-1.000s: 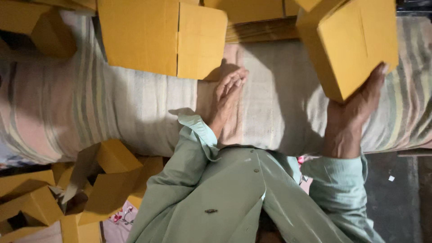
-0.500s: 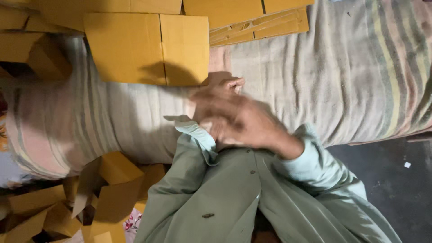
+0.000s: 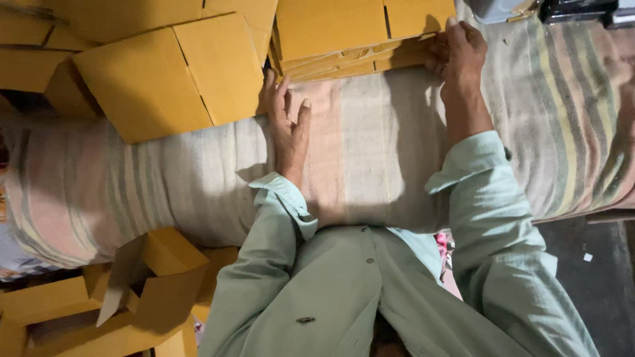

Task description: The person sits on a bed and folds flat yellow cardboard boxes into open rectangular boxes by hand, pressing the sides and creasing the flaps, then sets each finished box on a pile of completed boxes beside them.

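Observation:
My left hand (image 3: 286, 119) lies flat on the striped cloth (image 3: 370, 152) with its fingers apart, the fingertips close to the edge of a flattened yellow cardboard box (image 3: 172, 76). It holds nothing. My right hand (image 3: 462, 56) reaches further back to a stack of flat yellow cardboard boxes (image 3: 344, 33). There its fingers rest over the stack's right corner and the thumb is at the stack's side edge, gripping it. Both arms wear pale green sleeves.
More flat yellow boxes (image 3: 40, 33) lie at the back left. Several opened yellow boxes (image 3: 132, 291) are piled on the floor at the lower left. A dark floor (image 3: 595, 277) shows at the right. Dark objects (image 3: 582, 10) sit at the top right.
My right hand held a folded yellow box up at the right, then swept across without it, and now grips the flat stack at the back. My left hand stayed on the cloth.

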